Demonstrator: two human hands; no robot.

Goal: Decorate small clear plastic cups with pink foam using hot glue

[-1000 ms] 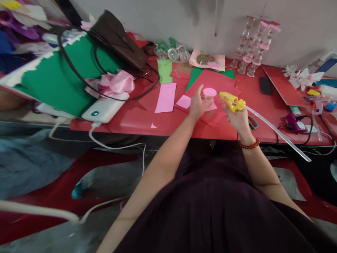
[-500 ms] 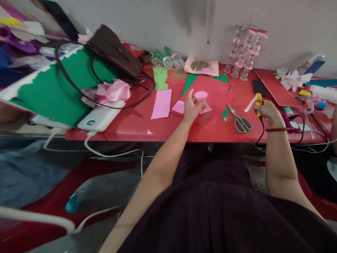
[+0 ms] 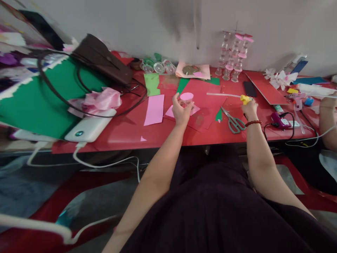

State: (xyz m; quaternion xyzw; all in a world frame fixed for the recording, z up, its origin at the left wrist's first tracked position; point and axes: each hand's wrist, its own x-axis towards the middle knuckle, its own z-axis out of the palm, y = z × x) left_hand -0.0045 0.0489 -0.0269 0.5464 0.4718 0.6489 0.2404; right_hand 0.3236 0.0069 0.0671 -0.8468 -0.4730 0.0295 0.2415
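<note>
My left hand (image 3: 182,111) has its thumb and fingers curved round a small clear cup topped by a pink paper disc (image 3: 186,96). Pink paper pieces (image 3: 195,110) lie under that hand on red sheets. At the right, my right hand (image 3: 250,108) grips a yellow glue gun (image 3: 245,99) above the table. A long whitish glue stick (image 3: 223,94) extends leftward from the gun. Grey-handled scissors (image 3: 234,123) lie open just left of my right forearm, with a green paper scrap (image 3: 219,114) by their tips.
Stacked clear cups with pink discs (image 3: 235,58) stand against the wall. A brown bag (image 3: 102,58), a green board (image 3: 52,95) and a white power bank (image 3: 91,128) crowd the left. A black phone (image 3: 249,89) lies behind the gun. Another person's arm (image 3: 328,119) is at the right edge.
The glue gun in my right hand has turned, so its stick now points nearly level to the left instead of down-left. My left hand keeps hold of the cup. The view has shifted right.
</note>
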